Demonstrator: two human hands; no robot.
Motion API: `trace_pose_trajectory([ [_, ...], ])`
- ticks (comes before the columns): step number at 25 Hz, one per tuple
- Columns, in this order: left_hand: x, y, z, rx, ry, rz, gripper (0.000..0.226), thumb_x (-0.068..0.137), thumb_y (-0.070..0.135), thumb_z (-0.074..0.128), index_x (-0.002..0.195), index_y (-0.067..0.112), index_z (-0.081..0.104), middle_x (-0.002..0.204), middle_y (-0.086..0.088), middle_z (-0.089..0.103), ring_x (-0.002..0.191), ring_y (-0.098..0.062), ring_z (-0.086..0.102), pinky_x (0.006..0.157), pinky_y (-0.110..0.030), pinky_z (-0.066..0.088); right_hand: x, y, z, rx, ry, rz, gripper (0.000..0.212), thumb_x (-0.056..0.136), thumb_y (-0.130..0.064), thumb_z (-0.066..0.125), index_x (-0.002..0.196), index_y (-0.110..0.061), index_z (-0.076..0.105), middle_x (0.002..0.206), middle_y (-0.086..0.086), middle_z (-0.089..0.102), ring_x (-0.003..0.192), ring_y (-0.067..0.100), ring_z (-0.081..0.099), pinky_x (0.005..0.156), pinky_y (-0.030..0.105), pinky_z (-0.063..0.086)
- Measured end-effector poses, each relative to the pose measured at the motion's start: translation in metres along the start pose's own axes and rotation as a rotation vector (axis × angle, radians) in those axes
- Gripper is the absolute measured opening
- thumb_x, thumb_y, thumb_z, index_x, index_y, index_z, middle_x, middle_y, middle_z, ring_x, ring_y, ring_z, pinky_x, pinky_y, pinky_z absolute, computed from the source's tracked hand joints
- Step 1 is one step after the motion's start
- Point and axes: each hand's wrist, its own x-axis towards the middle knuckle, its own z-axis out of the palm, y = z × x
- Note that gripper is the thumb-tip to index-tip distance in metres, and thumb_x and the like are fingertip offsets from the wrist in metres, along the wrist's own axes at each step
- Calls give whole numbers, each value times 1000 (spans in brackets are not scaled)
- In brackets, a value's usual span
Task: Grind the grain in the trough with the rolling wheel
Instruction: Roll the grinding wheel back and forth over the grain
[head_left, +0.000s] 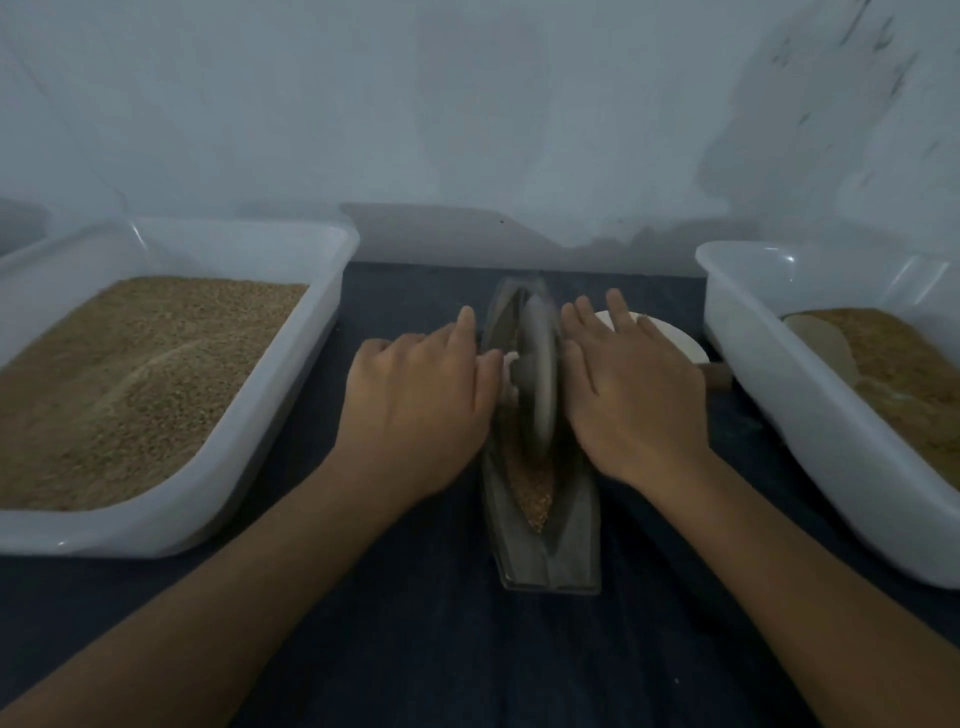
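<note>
We've got the rolling wheel (537, 374) standing on edge in the boat-shaped metal trough (545, 551), about midway along the channel, on the dark-covered table (415, 649). Our left hand (415, 405) lies flat on the left end of the axle handle (510, 370), fingers straight and loosely spread, palm pressing down; our right hand (634, 395) mirrors it on the other side, fingers fanned out over the handle we can't see beneath it. Neither hand wraps the axle; both bear on it with open palms.

The grain (535, 493) shows as a tan heap in the near half of the channel, just this side of the wheel; what lies beyond the wheel is hidden. It looks coarse to us, so we judge the grinding far from done.

To do this well, we'd keep equal weight on both palms so the wheel stays upright and doesn't climb a wall of the trough. Let the axle roll under the palms, and run the wheel right through that near heap. Long, even strokes, stopping short of the pointed ends so nothing spills.

Flanking us: a white tub of grain (182, 249) on the left, another white tub (753, 322) on the right, and a small white bowl (675, 338) just behind the right hand.
</note>
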Motion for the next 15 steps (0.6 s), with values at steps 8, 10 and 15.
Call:
trace_pose_trajectory([
  [8, 47, 2, 12, 44, -88, -57, 58, 108, 44, 23, 153, 21, 51, 114, -4, 74, 90, -29, 68, 78, -43, 46, 46, 14, 15, 32, -49, 13, 68, 106, -47, 8, 159, -19, 39, 168, 2, 33, 157, 24, 23, 122, 46, 26],
  [10, 83, 0, 25, 78, -153, -100, 53, 105, 43, 23, 133, 25, 63, 102, -6, 74, 82, -30, 64, 71, -41, 37, 81, 18, 20, -8, -109, 111, 61, 109, -44, 14, 147, -19, 54, 167, 5, 34, 152, 29, 33, 116, 49, 32],
  [15, 82, 0, 24, 119, -166, -61, 49, 105, 41, 23, 112, 27, 69, 99, -4, 73, 82, -30, 65, 71, -40, 37, 68, 16, 22, 18, -94, 100, 61, 109, -43, 14, 148, -18, 52, 166, 7, 35, 152, 31, 32, 116, 48, 32],
])
